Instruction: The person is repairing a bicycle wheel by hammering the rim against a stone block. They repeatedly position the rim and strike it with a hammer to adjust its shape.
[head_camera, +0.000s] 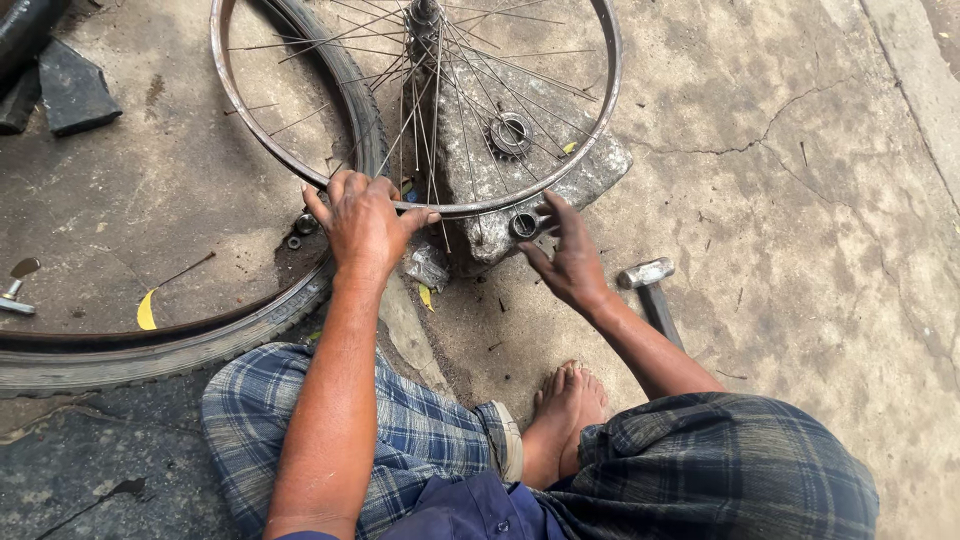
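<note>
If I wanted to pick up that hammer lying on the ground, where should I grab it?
Probably by the dark handle, reaching down from above. The hammer lies flat on the concrete, its metal head pointing away from the person and its handle running back toward the right forearm, partly hidden.

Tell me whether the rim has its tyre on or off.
Off. The rim is bare metal under the left hand; the tyre lies separately on the ground beside it.
</note>
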